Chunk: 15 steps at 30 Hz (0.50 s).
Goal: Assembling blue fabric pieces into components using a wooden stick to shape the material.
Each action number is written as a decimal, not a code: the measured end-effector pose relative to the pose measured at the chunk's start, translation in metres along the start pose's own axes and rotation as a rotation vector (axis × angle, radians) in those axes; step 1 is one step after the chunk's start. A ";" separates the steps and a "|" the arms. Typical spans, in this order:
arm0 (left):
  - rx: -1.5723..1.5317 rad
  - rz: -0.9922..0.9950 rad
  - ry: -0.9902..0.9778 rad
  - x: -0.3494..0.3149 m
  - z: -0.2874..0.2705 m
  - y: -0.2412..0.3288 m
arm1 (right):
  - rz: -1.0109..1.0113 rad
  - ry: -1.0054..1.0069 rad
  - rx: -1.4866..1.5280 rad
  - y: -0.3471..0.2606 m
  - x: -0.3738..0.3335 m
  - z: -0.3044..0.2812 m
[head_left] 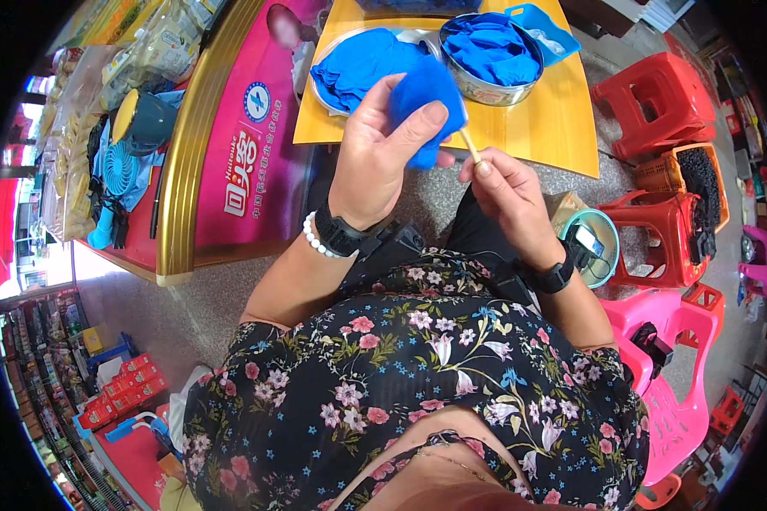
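My left hand (373, 162) is closed round a piece of bright blue cloth (424, 85), with the thumb lying across its front. A thin pale wooden stick (470, 145) slants out from the cloth's lower right edge. My right hand (513, 203) pinches the stick's lower end between thumb and fingers. Whether the stick is fixed to the cloth or only lies against it, I cannot tell. Beyond my hands, more blue cloth pieces (366, 64) lie heaped on a pale round plate (324, 100). Beside it, a round metal tin (501, 95) is filled with similar blue cloth (490, 47).
Plate and tin stand on a yellow table (562, 140), near a blue plastic basket (562, 43). A pink counter with a gold edge (179, 170) runs along the left. On the right are red stools (656, 98), a pink chair (677, 409) and a light-blue bucket (603, 223).
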<state>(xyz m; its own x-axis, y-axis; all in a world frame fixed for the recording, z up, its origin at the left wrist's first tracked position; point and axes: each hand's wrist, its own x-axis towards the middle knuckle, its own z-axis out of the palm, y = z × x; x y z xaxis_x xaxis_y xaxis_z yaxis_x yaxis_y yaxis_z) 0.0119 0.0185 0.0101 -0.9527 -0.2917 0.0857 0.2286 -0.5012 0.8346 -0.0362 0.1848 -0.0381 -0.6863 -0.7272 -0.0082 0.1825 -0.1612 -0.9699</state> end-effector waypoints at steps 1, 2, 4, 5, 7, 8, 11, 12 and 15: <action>0.000 -0.001 0.000 0.001 -0.003 0.000 | 0.000 0.001 0.001 0.003 0.001 0.001; 0.103 -0.009 -0.005 0.002 -0.007 0.000 | -0.067 -0.007 -0.113 0.007 0.001 0.002; 0.266 0.009 0.031 0.002 -0.007 0.000 | -0.150 -0.028 -0.319 0.013 0.002 0.001; 0.266 0.009 0.032 0.004 -0.007 -0.002 | -0.150 -0.029 -0.318 0.012 0.002 0.001; 0.442 0.148 -0.020 0.009 -0.009 -0.005 | -0.185 -0.025 -0.373 0.010 0.003 0.001; 0.443 0.146 -0.020 0.008 -0.010 -0.005 | -0.184 -0.024 -0.372 0.011 0.002 0.002; 0.512 0.020 -0.041 0.004 -0.008 0.000 | -0.188 0.054 -0.252 0.010 0.001 0.000; 0.509 0.000 -0.017 0.002 -0.006 0.002 | -0.127 0.061 -0.151 0.005 0.000 0.000; 0.480 0.043 0.012 0.000 -0.006 -0.003 | -0.081 0.076 -0.038 -0.001 0.001 0.000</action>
<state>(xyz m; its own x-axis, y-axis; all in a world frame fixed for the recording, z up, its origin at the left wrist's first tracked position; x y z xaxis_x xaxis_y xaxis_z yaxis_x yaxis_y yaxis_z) 0.0119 0.0149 0.0037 -0.9412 -0.3151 0.1218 0.1466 -0.0563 0.9876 -0.0371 0.1843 -0.0375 -0.7492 -0.6601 0.0537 0.0982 -0.1909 -0.9767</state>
